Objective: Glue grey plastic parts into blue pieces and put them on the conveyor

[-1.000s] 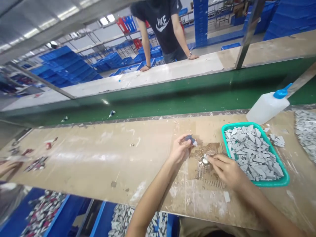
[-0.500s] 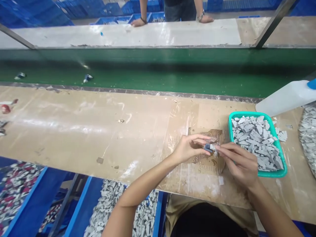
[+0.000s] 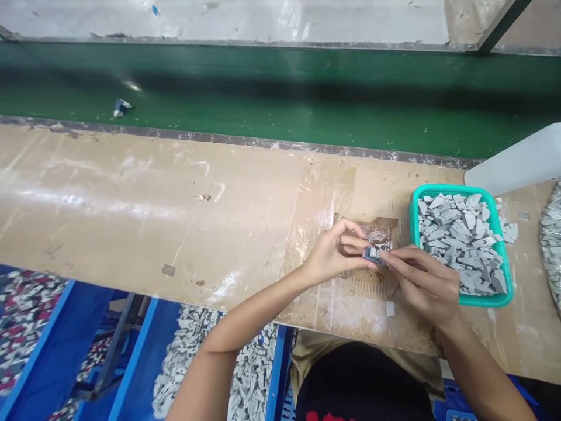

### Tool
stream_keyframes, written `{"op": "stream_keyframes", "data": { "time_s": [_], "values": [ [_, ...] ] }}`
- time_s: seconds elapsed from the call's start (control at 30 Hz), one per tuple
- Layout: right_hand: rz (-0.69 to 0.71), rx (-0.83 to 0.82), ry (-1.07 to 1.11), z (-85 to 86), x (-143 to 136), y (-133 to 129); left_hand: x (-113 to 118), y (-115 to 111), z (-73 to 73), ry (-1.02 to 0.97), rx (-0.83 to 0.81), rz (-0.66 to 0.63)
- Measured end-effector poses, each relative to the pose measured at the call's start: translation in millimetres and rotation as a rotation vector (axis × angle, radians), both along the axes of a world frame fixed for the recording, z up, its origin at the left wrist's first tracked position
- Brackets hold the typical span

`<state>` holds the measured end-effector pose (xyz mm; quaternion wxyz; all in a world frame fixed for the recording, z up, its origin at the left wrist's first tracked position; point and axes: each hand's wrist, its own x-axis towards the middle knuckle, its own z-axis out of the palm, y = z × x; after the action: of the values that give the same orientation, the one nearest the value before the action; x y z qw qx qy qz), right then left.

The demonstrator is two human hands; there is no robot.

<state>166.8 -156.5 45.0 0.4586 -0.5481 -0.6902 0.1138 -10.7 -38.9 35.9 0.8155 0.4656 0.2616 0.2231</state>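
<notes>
While the left hand [image 3: 335,251] pinches a dark block [image 3: 370,255], the right hand [image 3: 423,283] grips a pale piece [image 3: 379,254] against it, beside the basket [image 3: 509,266].

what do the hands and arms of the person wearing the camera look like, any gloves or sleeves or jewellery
The left hand and right hand are bare, with no gloves and no rings that I can make out. The left arm and right arm show no sleeves, watch, bracelet or clear markings as far as they are in view.
</notes>
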Motion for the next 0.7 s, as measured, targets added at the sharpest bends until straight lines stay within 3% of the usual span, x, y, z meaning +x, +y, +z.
{"op": "stream_keyframes", "data": {
  "time_s": [0.2, 0.37, 0.53, 0.7],
  "values": [
    [0.045, -0.066, 0.016, -1.4, -2, -2, -2, -3, 1.9, -0.022, 0.046, 0.046],
    [0.006, -0.074, 0.048, -4.2, -10, -2, -4, -2, 6.2, 0.008, 0.078, 0.054],
    [-0.058, -0.070, 0.059, -2.9, -15, 5, -3, 4, 11.9, 0.074, 0.121, 0.014],
    [-0.071, -0.168, 0.150, 7.0, -14, 10, -3, 5, 14.7, 0.144, 0.123, -0.043]
  ]
}}
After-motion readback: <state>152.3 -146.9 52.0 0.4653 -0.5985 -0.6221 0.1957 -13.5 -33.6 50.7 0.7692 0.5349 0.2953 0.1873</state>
